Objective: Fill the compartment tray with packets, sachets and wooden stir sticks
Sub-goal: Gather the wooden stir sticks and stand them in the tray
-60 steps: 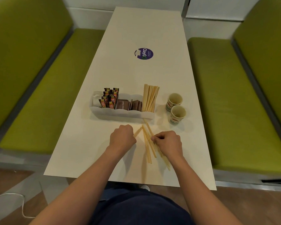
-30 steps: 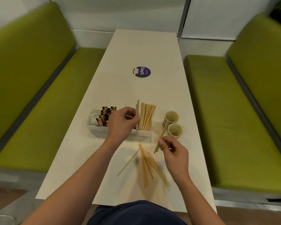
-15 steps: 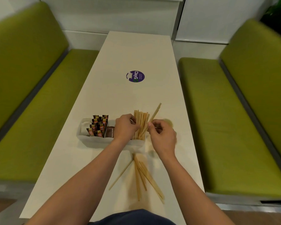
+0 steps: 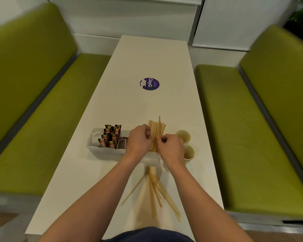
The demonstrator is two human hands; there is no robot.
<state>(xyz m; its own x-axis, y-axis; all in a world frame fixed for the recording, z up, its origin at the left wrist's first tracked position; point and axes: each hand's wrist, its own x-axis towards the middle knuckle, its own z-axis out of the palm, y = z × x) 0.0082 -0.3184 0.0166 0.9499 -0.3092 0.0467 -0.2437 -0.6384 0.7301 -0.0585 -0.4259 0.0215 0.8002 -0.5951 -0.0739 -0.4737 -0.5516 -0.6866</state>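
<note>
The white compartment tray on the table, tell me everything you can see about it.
The compartment tray is a low, white, oblong box, seemingly thin card or plastic, set crosswise on the table. Its left section holds upright dark and orange sachets; a middle section holds brown packets, one reading "Brown Sugar"; its right end holds standing wooden stir sticks. The left hand and right hand cover the middle and right part, fingers at the sticks. Two paper cups stand just right of it.

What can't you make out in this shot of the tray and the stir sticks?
Head view only:
- Whether either hand grips a stick: left hand and right hand hide their fingertips.
- The tray's right compartments: hands cover them.
- Loose sticks count: motion blur.
- Sachets' print: too small.
- Nearer cup: partly behind the right wrist.
</note>
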